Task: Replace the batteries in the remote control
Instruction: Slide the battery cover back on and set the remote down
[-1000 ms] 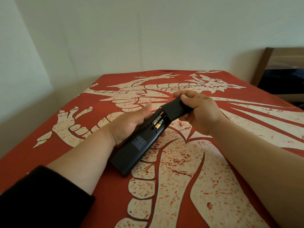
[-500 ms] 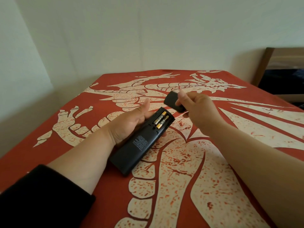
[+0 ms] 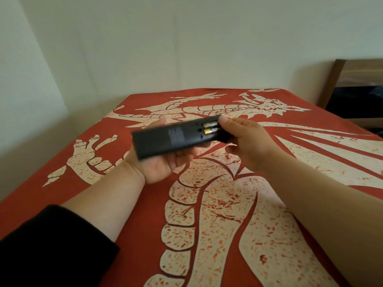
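A black remote control [image 3: 161, 139] lies across my upturned left hand [image 3: 163, 164], held level above the bed, back side up and blurred by motion. Its battery compartment is uncovered at the right end and shows two gold-tipped batteries [image 3: 210, 128] side by side. My right hand [image 3: 244, 141] is at that end, with the thumb tip touching the compartment edge next to the batteries. A small dark piece, apparently the battery cover [image 3: 226, 138], shows under its curled fingers.
A red bedspread with a white dragon print [image 3: 207, 224] covers the bed under my arms. Pale walls meet it at the back and left. A brown wooden frame [image 3: 335, 79] stands at the far right corner.
My left hand has lifted the remote off the bed and swung it to lie crosswise. After pulling the cover off, my right hand has come back to the uncovered compartment.
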Action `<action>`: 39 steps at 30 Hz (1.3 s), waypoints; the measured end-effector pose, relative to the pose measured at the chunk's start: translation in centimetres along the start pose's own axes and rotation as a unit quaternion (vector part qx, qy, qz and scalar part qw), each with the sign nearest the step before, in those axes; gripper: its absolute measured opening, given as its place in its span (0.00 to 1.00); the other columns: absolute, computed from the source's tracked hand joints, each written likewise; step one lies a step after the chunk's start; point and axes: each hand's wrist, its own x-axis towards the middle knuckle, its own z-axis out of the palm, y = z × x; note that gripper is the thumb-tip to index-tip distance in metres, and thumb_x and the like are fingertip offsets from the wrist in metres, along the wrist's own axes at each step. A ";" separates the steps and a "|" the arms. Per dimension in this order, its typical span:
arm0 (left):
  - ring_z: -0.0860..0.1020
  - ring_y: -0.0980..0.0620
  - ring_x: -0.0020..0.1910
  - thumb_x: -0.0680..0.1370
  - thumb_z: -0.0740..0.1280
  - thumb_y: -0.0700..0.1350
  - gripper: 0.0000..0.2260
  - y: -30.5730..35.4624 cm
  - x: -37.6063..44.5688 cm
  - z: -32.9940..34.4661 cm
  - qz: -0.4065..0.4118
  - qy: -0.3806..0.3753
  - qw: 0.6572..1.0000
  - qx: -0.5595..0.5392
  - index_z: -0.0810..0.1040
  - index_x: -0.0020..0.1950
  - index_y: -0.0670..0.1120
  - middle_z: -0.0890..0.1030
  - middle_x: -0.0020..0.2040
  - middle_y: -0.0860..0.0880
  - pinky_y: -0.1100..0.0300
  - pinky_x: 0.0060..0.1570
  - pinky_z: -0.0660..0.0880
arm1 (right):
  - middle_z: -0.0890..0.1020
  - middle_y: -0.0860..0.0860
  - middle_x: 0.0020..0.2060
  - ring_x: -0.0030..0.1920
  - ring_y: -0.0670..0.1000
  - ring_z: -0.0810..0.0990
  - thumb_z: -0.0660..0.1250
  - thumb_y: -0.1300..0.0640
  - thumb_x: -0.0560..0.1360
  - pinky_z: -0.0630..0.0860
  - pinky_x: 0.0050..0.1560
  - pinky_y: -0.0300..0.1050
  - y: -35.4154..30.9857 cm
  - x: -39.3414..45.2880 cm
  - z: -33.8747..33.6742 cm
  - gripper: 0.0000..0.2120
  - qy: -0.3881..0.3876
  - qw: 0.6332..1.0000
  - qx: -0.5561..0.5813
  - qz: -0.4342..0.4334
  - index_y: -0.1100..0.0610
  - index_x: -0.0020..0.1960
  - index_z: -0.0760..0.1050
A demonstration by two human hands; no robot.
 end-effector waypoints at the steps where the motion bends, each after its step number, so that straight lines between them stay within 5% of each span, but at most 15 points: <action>1: 0.83 0.50 0.35 0.75 0.55 0.51 0.19 0.1 0.0 0.0 0.032 0.004 0.999 0.006 0.83 0.51 0.45 0.85 0.43 0.40 0.61 0.34 0.80 | 0.81 0.57 0.46 0.42 0.54 0.74 0.66 0.48 0.72 0.72 0.38 0.43 0.0 0.0 0.1 0.12 0.011 0.999 0.049 0.019 0.58 0.46 0.77; 6: 0.82 0.51 0.41 0.69 0.58 0.34 0.19 -0.1 0.0 0.4 0.094 -0.021 0.994 0.042 0.80 0.55 0.46 0.84 0.48 0.41 0.60 0.43 0.79 | 0.80 0.56 0.44 0.29 0.47 0.72 0.66 0.47 0.72 0.70 0.26 0.39 0.1 0.1 1.0 0.16 0.009 0.983 0.168 0.079 0.58 0.52 0.77; 9: 0.82 0.53 0.41 0.73 0.63 0.44 0.12 -0.4 0.4 0.8 0.132 0.027 0.990 0.051 0.77 0.55 0.47 0.84 0.44 0.47 0.60 0.43 0.79 | 0.80 0.55 0.44 0.33 0.48 0.74 0.67 0.48 0.72 0.72 0.29 0.40 0.4 -0.1 1.0 0.14 -0.014 0.990 0.120 0.069 0.57 0.50 0.78; 13: 0.80 0.52 0.43 0.72 0.61 0.55 0.17 -0.5 0.6 0.9 0.130 0.099 0.982 0.091 0.76 0.57 0.49 0.81 0.46 0.48 0.60 0.38 0.78 | 0.81 0.55 0.43 0.37 0.50 0.75 0.66 0.50 0.73 0.73 0.33 0.41 1.0 -0.3 1.7 0.12 -0.079 0.995 0.046 0.044 0.57 0.50 0.78; 17: 0.81 0.48 0.52 0.72 0.59 0.60 0.20 -0.7 0.7 0.7 0.122 0.141 0.976 0.112 0.77 0.58 0.51 0.83 0.51 0.47 0.54 0.46 0.78 | 0.82 0.57 0.44 0.38 0.50 0.76 0.63 0.47 0.74 0.74 0.35 0.42 1.2 -0.7 2.4 0.11 -0.093 0.993 -0.068 0.021 0.53 0.50 0.77; 22: 0.83 0.47 0.48 0.75 0.58 0.57 0.17 -0.7 1.1 0.6 0.127 0.174 0.976 0.025 0.75 0.59 0.51 0.84 0.48 0.47 0.53 0.39 0.80 | 0.81 0.47 0.42 0.37 0.46 0.80 0.59 0.55 0.78 0.78 0.31 0.34 0.8 -0.6 2.3 0.10 0.017 0.995 -0.092 -0.031 0.45 0.45 0.78; 25: 0.83 0.48 0.49 0.78 0.56 0.56 0.17 -0.3 1.3 0.2 0.150 0.230 0.962 -0.018 0.73 0.61 0.50 0.83 0.53 0.46 0.53 0.38 0.80 | 0.79 0.50 0.50 0.41 0.49 0.83 0.61 0.60 0.76 0.80 0.34 0.39 0.6 -0.1 1.7 0.12 0.064 0.996 -0.047 -0.045 0.44 0.52 0.74; 30: 0.83 0.48 0.46 0.79 0.56 0.54 0.15 0.2 1.4 -0.4 0.178 0.339 0.921 -0.076 0.72 0.60 0.49 0.82 0.54 0.45 0.52 0.37 0.81 | 0.81 0.56 0.49 0.41 0.54 0.84 0.62 0.65 0.75 0.79 0.37 0.44 0.7 -0.3 1.7 0.14 -0.085 0.986 0.144 0.012 0.52 0.57 0.73; 39: 0.83 0.44 0.47 0.79 0.56 0.52 0.17 -0.1 1.6 0.5 0.197 0.280 0.937 -0.066 0.70 0.65 0.45 0.79 0.58 0.41 0.50 0.40 0.81 | 0.83 0.55 0.44 0.40 0.53 0.85 0.62 0.67 0.74 0.79 0.34 0.42 1.8 -0.1 2.8 0.13 -0.142 0.987 0.070 0.040 0.52 0.53 0.75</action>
